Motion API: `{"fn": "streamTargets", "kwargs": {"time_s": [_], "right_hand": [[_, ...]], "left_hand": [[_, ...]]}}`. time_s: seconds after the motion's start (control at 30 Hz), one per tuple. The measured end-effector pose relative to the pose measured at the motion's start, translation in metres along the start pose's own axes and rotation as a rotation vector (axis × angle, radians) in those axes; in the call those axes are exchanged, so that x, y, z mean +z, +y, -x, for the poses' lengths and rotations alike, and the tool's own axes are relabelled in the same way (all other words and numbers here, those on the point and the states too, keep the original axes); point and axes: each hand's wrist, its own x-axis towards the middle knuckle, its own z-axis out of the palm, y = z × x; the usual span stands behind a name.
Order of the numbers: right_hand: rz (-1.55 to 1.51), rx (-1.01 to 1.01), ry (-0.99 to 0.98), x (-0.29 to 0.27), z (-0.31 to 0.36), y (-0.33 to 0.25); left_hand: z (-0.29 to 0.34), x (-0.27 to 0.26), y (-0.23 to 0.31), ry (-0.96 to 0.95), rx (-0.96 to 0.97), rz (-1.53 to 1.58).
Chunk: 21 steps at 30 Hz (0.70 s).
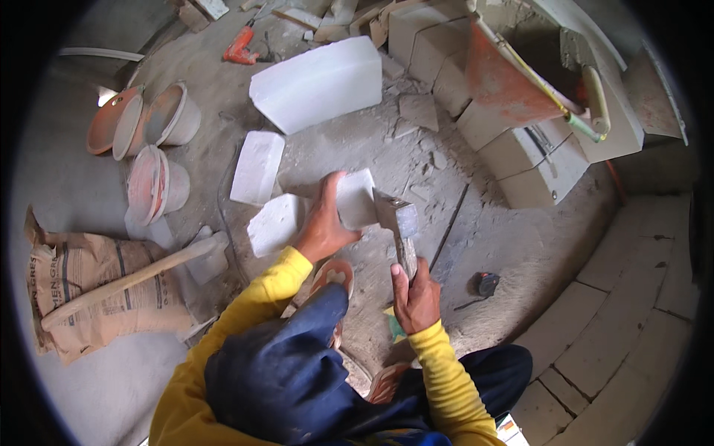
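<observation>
Squatting, I grip a small white block [357,198] in my left hand [325,223], with the thumb and fingers spread round its left side. My right hand [416,299] is closed round the wooden handle of a hatchet-like mason's hammer [401,219]. The hammer's blade side is at the block's right edge; whether it touches cannot be told. Left of the held block lie a rough-edged white block piece [277,224] and an upright-looking white block [257,168]. Farther off is a large white block [318,83] with a slanted end.
At left are several buckets [175,115], a brown paper sack [111,290] and a wooden-handled shovel [134,282]. An orange power drill [240,46] lies far off. A tape measure [485,285] sits at right, near a block wall [617,290]. Stacked blocks [520,160] stand beside an orange tub [506,74].
</observation>
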Motion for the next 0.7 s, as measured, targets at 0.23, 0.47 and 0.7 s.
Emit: {"fn": "streamTargets", "kwargs": {"time_s": [0.23, 0.47, 0.7], "right_hand": [[-0.269, -0.183, 0.223, -0.015, 0.006, -0.025], [-0.025, -0.041, 0.028, -0.002, -0.008, -0.014], [-0.217, -0.111, 0.124, -0.005, -0.021, -0.03]], "left_hand": [[-0.002, -0.003, -0.008, 0.043, 0.078, -0.033], [0.003, 0.0, -0.01, 0.031, 0.029, -0.023], [-0.001, -0.007, -0.006, 0.0, 0.011, -0.02]]}}
